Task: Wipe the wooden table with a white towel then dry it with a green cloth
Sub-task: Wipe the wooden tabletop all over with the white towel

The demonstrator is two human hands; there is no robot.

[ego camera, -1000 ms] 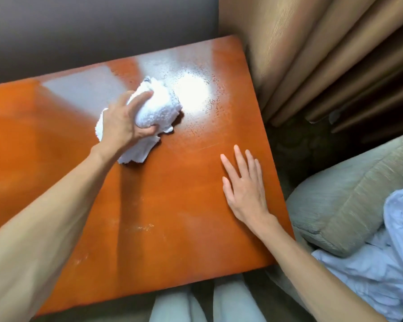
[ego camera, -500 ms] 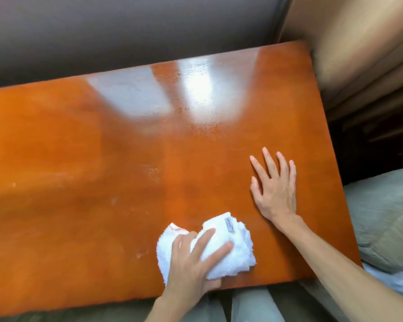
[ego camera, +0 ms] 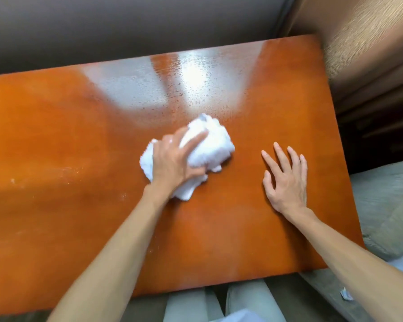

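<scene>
While the left hand (ego camera: 175, 161) grasps the bunched white towel (ego camera: 209, 145) with its fingers curled over the top and thumb tucked against the near side, it presses the cloth down on the wooden table (ego camera: 56, 140) close to the middle of the top, a little toward the far edge. Part of the towel sticks out under the wrist toward the near edge. The right hand (ego camera: 286, 182) lies released, palm down and fingers spread straight, flat on the table just beside the towel but apart from it, nearer the right edge. Both bare forearms reach in over the near edge.

Beyond the towel, a band of the table along the far edge shines with light and shows fine droplets and streaks of moisture. Faint pale smears mark the surface toward the left edge. Behind the far edge runs a dark grey wall (ego camera: 126, 29); past the far right corner hangs a tan curtain (ego camera: 363, 47). A greyish cushion (ego camera: 389, 210) sits off the right edge, and light trousers (ego camera: 242, 303) show below the near edge.
</scene>
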